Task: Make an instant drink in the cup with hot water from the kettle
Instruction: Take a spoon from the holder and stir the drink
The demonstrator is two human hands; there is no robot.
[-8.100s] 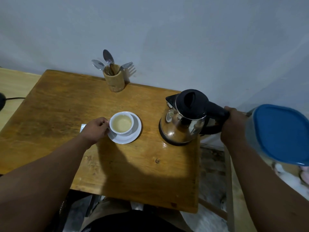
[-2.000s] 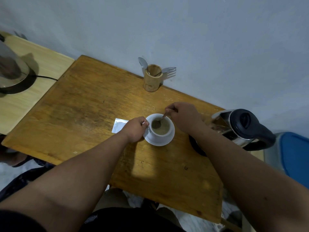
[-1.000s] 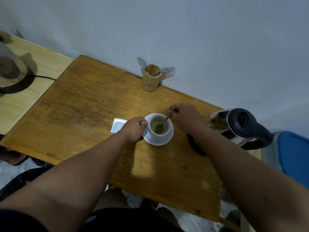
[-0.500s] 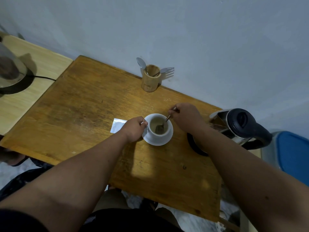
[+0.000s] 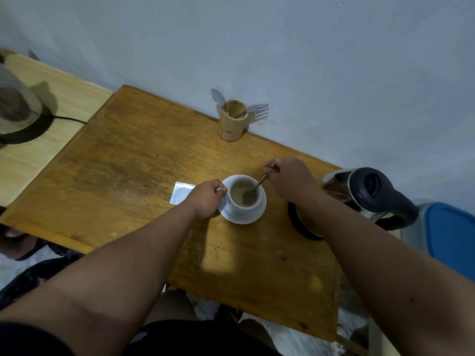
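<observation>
1. A pale blue wall is backing a worn wooden table (image 5: 123, 176), and a lighter side surface (image 5: 64, 104) is butting up against it, carrying a dark-based appliance (image 5: 18, 109) with its cord trailing.
2. Right in the middle of the table, the white cup (image 5: 244, 204) is sitting on its saucer (image 5: 231, 214), filled with a pale brown drink.
3. The left hand (image 5: 207, 199) is closing its fingers at the cup's handle side, by my reading pinning the cup down so it cannot skate on the saucer.
4. The right hand (image 5: 288, 178) is pinching the spoon (image 5: 257, 187) by the top of its handle, fingers curled tight, bowl dipped into the liquid at a slant. That high grip is keeping the knuckles clear of the hot rim.
5. The kettle (image 5: 365, 194) is parked just beside the right forearm on its dark base, lid down, near enough for a top-up yet clear of the stirring.
6. A silvery sachet (image 5: 181, 195) is lying flat, partly hidden under the left hand; it looks spent.
7. The wooden holder (image 5: 231, 122) is standing back by the wall with another spoon (image 5: 218, 98) and a fork (image 5: 257, 109), out of elbow range.
8. A blue-lidded container (image 5: 449, 240) is peeking in beyond the kettle.
9. I judge this to be the stirring stage, with water already in.
</observation>
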